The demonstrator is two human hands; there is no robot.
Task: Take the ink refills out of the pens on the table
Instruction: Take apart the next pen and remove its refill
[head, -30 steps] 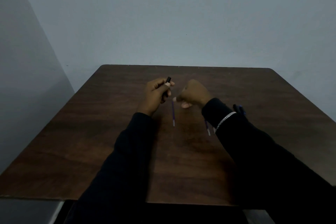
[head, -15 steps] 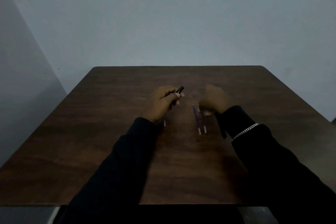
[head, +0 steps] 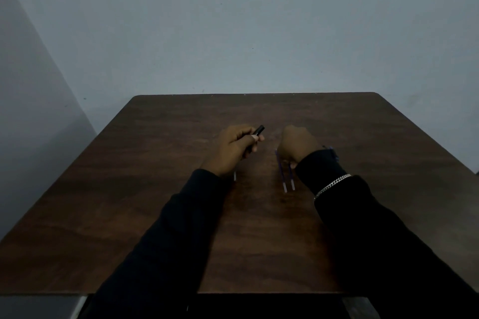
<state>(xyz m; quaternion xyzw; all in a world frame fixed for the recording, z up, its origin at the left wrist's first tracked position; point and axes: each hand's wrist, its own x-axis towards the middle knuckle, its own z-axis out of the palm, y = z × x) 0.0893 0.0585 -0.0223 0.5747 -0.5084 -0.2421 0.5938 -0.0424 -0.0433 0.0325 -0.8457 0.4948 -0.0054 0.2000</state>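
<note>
Left hand (head: 234,149) grip holds pen (head: 255,134); right hand (head: 298,146) grip hidden, refills (head: 286,176) beneath.

"What can't you see?"

"My left hand (head: 234,149) is wrapped around a black pen (head: 255,137), so only its top end pokes out. A thin refill (head: 235,175) peeks out under my wrist, and the rest is hidden."

"And the other side?"

"My right hand (head: 298,146) covers the tops of two purple refills (head: 286,175). I can't tell if my fingers touch them. Something bluish (head: 334,151) sits behind my sleeve, too hidden to name."

"Anything cut off?"

"My arms run off the bottom edge. The table (head: 388,202) corner on the right is cut off too."
</note>
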